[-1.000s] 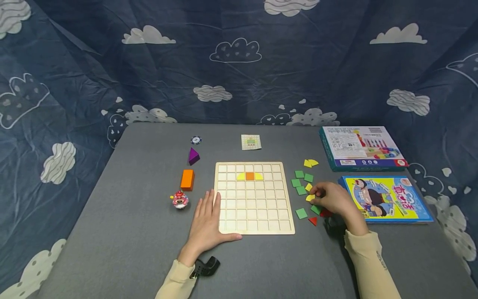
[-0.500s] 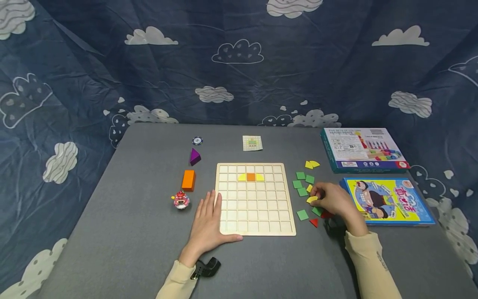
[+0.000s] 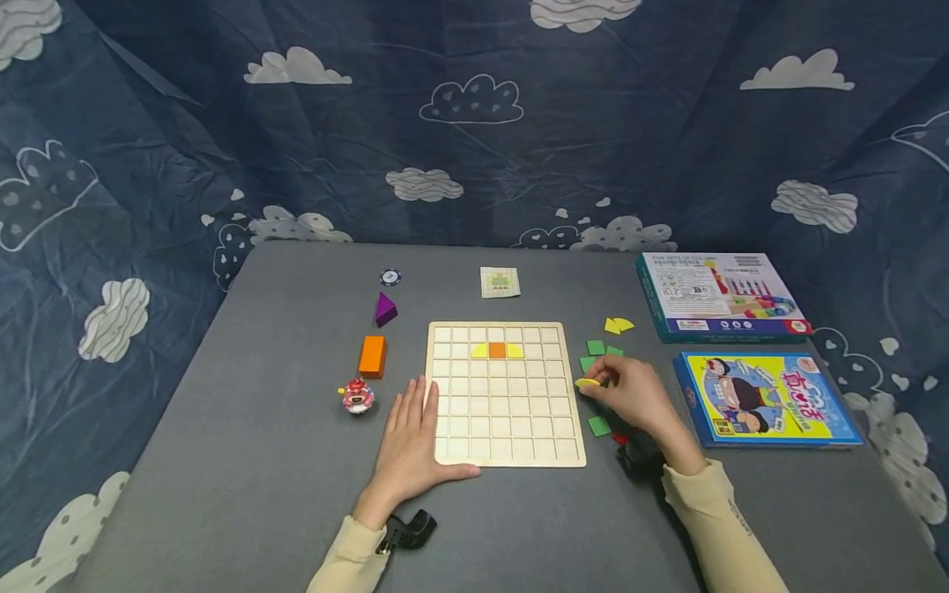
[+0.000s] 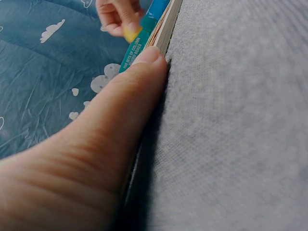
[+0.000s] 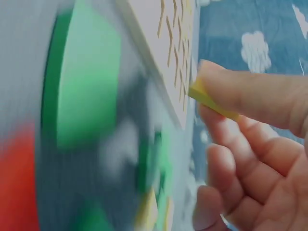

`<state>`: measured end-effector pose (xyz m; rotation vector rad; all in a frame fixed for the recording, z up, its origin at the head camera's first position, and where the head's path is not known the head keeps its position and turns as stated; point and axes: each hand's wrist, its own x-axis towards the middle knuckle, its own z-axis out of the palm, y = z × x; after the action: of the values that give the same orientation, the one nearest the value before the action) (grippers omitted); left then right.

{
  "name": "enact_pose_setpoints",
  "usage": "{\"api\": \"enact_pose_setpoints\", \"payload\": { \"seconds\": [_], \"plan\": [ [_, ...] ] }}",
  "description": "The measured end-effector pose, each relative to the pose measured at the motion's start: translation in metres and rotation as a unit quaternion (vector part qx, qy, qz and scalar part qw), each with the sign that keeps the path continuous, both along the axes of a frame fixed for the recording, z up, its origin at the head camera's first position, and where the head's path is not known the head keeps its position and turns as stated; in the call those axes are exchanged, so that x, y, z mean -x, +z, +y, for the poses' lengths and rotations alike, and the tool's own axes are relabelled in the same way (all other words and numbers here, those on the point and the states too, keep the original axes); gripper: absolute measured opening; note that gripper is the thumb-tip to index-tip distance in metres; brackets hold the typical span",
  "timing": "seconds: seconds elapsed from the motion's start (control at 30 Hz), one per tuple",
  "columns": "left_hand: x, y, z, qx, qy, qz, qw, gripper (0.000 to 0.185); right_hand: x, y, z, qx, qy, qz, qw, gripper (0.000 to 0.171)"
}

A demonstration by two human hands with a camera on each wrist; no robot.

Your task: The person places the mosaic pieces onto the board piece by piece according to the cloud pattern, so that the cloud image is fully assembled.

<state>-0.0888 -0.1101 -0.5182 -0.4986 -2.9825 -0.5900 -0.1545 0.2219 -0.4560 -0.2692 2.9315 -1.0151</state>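
Right hand (image 3: 630,395) sits right of centre in the head view, just beside the right edge of the grid board (image 3: 506,394). It pinches a yellow tile (image 3: 588,382) between thumb and forefinger; the remaining fingers are curled beneath. The tile is off the worktop (image 3: 259,461) and close to the board's right edge; whether it touches the edge cannot be told. The right wrist view confirms the pinch, with the tile at the fingertips (image 5: 211,79) and the board's grid lines beyond.

Left hand (image 3: 411,445) lies flat at lower centre, fingers straight, holding nothing. Its fingers run along the board's left edge and the thumb lies against the lower edge. The left wrist view shows the thumb pressed to the board's side.

On the board, upper rows, an orange tile (image 3: 497,349) sits between two yellow pieces (image 3: 479,351).

Loose green tiles (image 3: 597,426) lie on the worktop right of the board, around the right hand; two more yellow shapes (image 3: 617,324) lie above them. A red tile (image 3: 619,439) is partly hidden under the hand.

Left of the board: a purple pyramid (image 3: 384,310), an orange block (image 3: 372,357) and a small pink figure (image 3: 357,396). A chip (image 3: 390,277) and a card (image 3: 500,282) lie at the far side. Two boxes (image 3: 717,295) lie at the right.
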Motion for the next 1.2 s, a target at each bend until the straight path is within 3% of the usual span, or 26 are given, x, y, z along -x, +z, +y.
{"api": "enact_pose_setpoints", "payload": {
  "seconds": [0.27, 0.4, 0.93, 1.2],
  "plan": [
    [0.000, -0.002, 0.000, -0.005, -0.005, 0.018, 0.9998, 0.133, 0.011, -0.007, -0.051, 0.088, 0.018, 0.019, 0.996, 0.017],
    [0.001, -0.001, 0.000, 0.000, -0.005, 0.015, 0.9999, 0.134, 0.018, -0.006, -0.071, 0.108, 0.035, 0.023, 0.993, 0.015],
    [0.000, 0.000, 0.000, 0.012, 0.001, 0.011, 0.9999, 0.134, 0.049, -0.006, -0.132, 0.124, 0.074, -0.021, 0.989, 0.020],
    [0.000, 0.000, 0.000, 0.007, -0.003, 0.020, 0.9998, 0.134, 0.056, -0.010, -0.147, 0.093, 0.090, -0.019, 0.991, 0.010]
  ]
}}
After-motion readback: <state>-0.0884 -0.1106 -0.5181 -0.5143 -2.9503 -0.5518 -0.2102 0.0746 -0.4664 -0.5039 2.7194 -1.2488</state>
